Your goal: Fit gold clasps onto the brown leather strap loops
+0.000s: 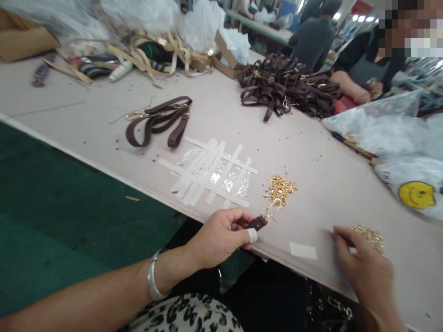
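Through the head camera I see the left hand point(226, 237) closed in a pinch on a dark-brown leather strap end point(259, 223) with a gold metal clasp point(268, 214), at the near edge of the pale table point(318, 184). I'd keep that pinch firm just behind the clasp so the leather doesn't twist, leaving its face clear for the fingertips. The right hand point(363, 265) lies just beside a heap of small pale-gold metal pieces point(373, 237), fingers curled; I can't tell whether it has one. Single pieces seem best. The left forearm reaches in from lower left, the right from lower right, its back toward me.
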`<move>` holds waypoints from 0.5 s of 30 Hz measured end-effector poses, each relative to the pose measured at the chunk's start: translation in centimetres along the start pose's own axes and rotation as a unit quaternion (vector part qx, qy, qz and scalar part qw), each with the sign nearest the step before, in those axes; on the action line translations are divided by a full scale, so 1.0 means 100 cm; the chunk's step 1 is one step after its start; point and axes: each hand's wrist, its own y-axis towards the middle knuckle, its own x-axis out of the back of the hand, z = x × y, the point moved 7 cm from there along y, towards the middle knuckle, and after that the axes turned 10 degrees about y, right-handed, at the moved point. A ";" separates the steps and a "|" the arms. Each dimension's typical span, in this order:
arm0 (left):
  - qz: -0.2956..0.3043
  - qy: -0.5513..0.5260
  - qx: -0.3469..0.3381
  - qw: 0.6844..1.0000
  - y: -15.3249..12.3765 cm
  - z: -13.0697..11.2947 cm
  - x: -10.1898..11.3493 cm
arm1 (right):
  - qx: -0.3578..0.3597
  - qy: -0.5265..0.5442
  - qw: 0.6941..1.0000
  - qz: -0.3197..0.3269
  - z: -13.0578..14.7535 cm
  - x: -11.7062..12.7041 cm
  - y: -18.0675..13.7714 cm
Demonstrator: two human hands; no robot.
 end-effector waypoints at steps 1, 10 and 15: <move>-0.004 0.013 -0.003 1.000 0.000 0.001 0.000 | -0.037 0.068 0.997 -0.006 0.009 0.001 -0.004; -0.009 0.054 -0.058 0.997 0.003 -0.003 -0.003 | -0.061 0.459 0.886 0.033 0.150 -0.034 -0.032; -0.019 0.075 -0.104 0.992 0.002 -0.007 0.001 | -0.027 0.421 0.905 0.048 0.160 -0.043 -0.030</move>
